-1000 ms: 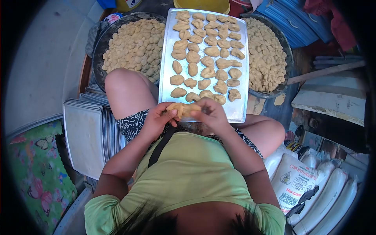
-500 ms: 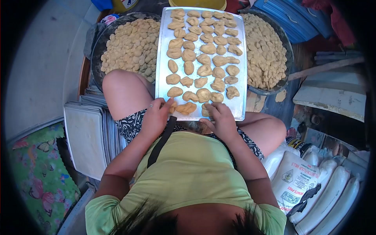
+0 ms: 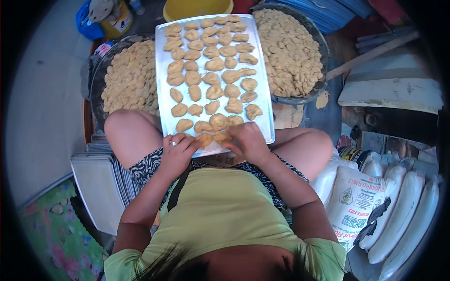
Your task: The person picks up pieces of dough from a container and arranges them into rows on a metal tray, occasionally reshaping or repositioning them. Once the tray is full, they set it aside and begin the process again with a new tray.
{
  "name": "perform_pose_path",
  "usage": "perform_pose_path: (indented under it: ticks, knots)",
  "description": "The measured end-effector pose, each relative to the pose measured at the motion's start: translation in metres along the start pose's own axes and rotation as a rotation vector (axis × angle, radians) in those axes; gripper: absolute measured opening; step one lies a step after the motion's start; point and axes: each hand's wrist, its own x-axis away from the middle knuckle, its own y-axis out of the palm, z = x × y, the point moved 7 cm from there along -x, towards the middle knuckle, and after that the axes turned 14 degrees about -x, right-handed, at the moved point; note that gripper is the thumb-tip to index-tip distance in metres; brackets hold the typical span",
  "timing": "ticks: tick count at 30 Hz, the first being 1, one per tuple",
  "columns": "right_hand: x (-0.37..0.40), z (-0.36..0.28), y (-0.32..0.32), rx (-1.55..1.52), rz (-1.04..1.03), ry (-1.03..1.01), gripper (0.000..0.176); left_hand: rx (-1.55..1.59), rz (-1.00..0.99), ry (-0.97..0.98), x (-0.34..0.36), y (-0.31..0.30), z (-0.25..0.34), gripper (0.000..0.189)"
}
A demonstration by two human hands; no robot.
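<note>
A metal tray [image 3: 164, 104] lies across my lap, with rows of flattened dough pieces [image 3: 213, 64] on it. My left hand [image 3: 178, 151] wears a ring and rests at the tray's near left corner, its fingertips against a dough piece [image 3: 205, 139] in the nearest row. Over the near edge, right of the middle, my right hand [image 3: 248, 143] has its thumb and fingers around a dough piece [image 3: 220, 136], which they partly hide. Whether the left fingers grip anything is hard to make out.
Round basins heaped with dough pieces stand beyond my knees, one at left [image 3: 129, 77] and one at right [image 3: 290, 54]. A yellow tub [image 3: 198, 8] is behind the tray. Stacked trays [image 3: 96, 187] stand at left, flour sacks [image 3: 356, 206] at right.
The view has shifted, so the tray appears further left. My right hand has moved inward toward my left hand, and the dough pieces in the nearest row sit differently.
</note>
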Motion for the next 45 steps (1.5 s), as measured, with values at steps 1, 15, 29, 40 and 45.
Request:
perform_pose_path:
  ticks: [1,15,29,40,45]
  knots:
    - [-0.009,0.011,-0.018,0.069,0.029,0.034,0.028,0.014,0.020,0.002,-0.004,-0.003,0.000,0.034]
    - [0.007,0.397,-0.107,0.700,-0.067,1.134,0.045,0.141,-0.031,0.188,-0.036,-0.011,0.032,0.039]
    - [0.041,0.407,-0.158,-0.513,0.439,1.050,0.009,0.118,-0.014,0.299,-0.046,-0.007,0.047,0.028]
    - [-0.019,0.083,-0.140,-1.238,0.055,0.420,0.016,1.287,0.059,-0.292,-0.142,-0.029,0.065,0.060]
    - [0.009,0.049,-0.070,-1.374,0.126,0.545,0.015,1.570,-0.263,-0.246,-0.133,0.003,0.075,0.052]
